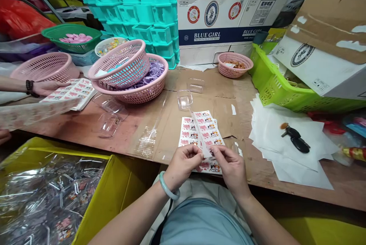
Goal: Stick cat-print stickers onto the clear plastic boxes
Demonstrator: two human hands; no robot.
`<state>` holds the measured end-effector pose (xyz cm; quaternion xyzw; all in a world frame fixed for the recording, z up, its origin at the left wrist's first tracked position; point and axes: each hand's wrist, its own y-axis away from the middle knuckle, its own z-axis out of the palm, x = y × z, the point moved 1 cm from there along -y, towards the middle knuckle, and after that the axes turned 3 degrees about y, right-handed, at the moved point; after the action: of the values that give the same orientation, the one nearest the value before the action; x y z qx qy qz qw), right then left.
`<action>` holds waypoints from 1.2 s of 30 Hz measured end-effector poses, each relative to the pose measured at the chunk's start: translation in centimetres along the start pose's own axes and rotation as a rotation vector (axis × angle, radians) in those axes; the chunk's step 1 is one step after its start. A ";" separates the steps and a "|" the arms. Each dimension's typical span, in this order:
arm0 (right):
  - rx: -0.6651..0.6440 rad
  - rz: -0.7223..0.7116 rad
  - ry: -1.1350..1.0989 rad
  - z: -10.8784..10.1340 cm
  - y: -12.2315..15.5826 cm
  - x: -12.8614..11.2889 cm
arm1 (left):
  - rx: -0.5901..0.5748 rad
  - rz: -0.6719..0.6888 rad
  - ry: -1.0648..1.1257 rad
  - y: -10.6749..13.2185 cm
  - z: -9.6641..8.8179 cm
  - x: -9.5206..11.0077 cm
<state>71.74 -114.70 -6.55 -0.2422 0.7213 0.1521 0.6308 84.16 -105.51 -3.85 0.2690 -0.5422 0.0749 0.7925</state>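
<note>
My left hand (183,163), with a pale green bangle on the wrist, and my right hand (230,165) are both pinched on a strip of cat stickers (206,130) at the table's near edge. The strip rises from my fingers over a flat sheet of the same stickers (187,128) lying on the cardboard-covered table (160,123). A small clear plastic box (184,99) stands just beyond the sheet, and another clear box (195,84) sits further back.
Stacked pink baskets (131,71) hold purple pieces. A co-worker's hand (47,86) rests by another sticker sheet (74,91) at left. A yellow bin (57,195) of packed bags is below. White papers with dark keys (296,140), a green basket (274,84) and beer cartons (225,12) lie right and behind.
</note>
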 end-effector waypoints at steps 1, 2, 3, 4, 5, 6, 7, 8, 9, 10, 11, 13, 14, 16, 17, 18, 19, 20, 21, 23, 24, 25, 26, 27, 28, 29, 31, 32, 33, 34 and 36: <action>0.072 0.080 -0.095 -0.5 -0.5 0.1 | 0.010 -0.020 0.001 0.1 -0.2 -0.3; 0.151 0.140 -0.197 -1.1 -1.2 0.3 | 0.024 -0.042 0.001 0.3 -0.6 -0.6; 0.224 0.184 -0.298 -1.7 -1.9 0.4 | 0.033 -0.066 -0.002 0.5 -1.1 -0.9; 0.288 0.212 -0.389 -2.4 -2.6 0.5 | 0.028 -0.094 -0.016 0.9 -1.7 -1.3; 0.338 0.227 -0.458 -3.1 -3.3 0.5 | 0.022 -0.117 -0.050 1.3 -2.4 -1.6; 0.379 0.223 -0.495 -3.8 -3.9 0.5 | 0.036 -0.114 -0.110 1.7 -3.1 -1.7; 0.421 0.192 -0.493 -4.3 -4.3 0.3 | 0.082 -0.075 -0.195 2.2 -3.7 -1.7; 0.466 0.130 -0.444 -4.7 -4.5 0.1 | 0.158 0.002 -0.290 2.7 -4.2 -1.5; 0.501 0.033 -0.341 -4.8 -4.5 -0.2 | 0.246 0.101 -0.379 3.2 -4.5 -1.1; 0.509 -0.098 -0.192 -4.6 -4.3 -0.7 | 0.315 0.199 -0.438 3.5 -4.4 -0.6; 0.474 -0.252 -0.014 -4.1 -4.0 -1.2 | 0.337 0.276 -0.453 3.7 -4.1 -0.1; 0.267 -0.583 0.326 -2.2 -3.2 -2.2 | 0.216 0.308 -0.341 3.2 -2.7 0.8; 0.131 -0.726 0.442 -1.0 -2.8 -2.5 | 0.127 0.286 -0.230 2.6 -1.9 1.1; -0.074 -0.899 0.543 1.0 -2.2 -2.9 | 0.020 0.232 0.023 0.9 -0.6 1.4; -0.110 -0.907 0.545 1.6 -2.1 -3.0 | 0.023 0.212 0.131 0.1 -0.3 1.5; -0.096 -0.858 0.523 2.0 -2.2 -2.9 | 0.048 0.201 0.208 -0.8 -0.2 1.4; -0.047 -0.758 0.477 2.1 -2.6 -2.8 | 0.080 0.200 0.249 -1.4 -0.4 1.4; 0.001 -0.620 0.404 2.0 -3.1 -2.6 | 0.102 0.206 0.254 -2.0 -0.6 1.5; 0.009 -0.462 0.316 1.9 -3.8 -2.4 | 0.101 0.218 0.227 -2.4 -0.9 1.6; -0.123 -0.180 0.132 1.7 -5.7 -1.9 | 0.047 0.257 0.128 -2.9 -1.6 2.0; -0.222 -0.089 0.060 1.7 -6.7 -1.8 | 0.021 0.280 0.080 -3.1 -2.0 2.3; -0.300 -0.032 0.010 1.9 -7.9 -1.9 | 0.014 0.300 0.043 -3.2 -2.4 2.7; -0.335 -0.007 -0.024 2.1 -9.1 -2.2 | 0.017 0.314 0.020 -3.4 -2.8 3.1; -0.321 -0.003 -0.054 2.4 -10.3 -2.6 | 0.030 0.321 0.012 -3.6 -3.2 3.5; -0.283 -0.005 -0.090 2.8 -11.4 -3.1 | 0.048 0.331 0.010 -3.7 -3.7 3.9; -0.270 0.013 -0.134 3.2 -12.4 -3.6 | 0.066 0.348 0.003 -3.8 -4.2 4.4; -0.397 0.128 -0.245 4.5 -13.6 -4.6 | 0.101 0.423 -0.031 -3.8 -5.2 5.3; -0.533 0.222 -0.298 5.2 -13.8 -4.9 | 0.124 0.468 -0.058 -3.8 -5.7 5.7; -0.689 0.321 -0.339 5.9 -13.7 -5.1 | 0.148 0.504 -0.085 -3.7 -6.2 6.0; -0.828 0.402 -0.372 6.5 -13.4 -5.1 | 0.163 0.525 -0.107 -3.6 -6.6 6.2; -0.934 0.452 -0.417 7.6 -12.7 -4.9 | 0.180 0.531 -0.127 -3.5 -7.4 6.4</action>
<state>85.36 -120.57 -1.87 -0.2998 0.4711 0.6318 0.5376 94.17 -105.82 -1.31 0.1909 -0.6335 0.3104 0.6826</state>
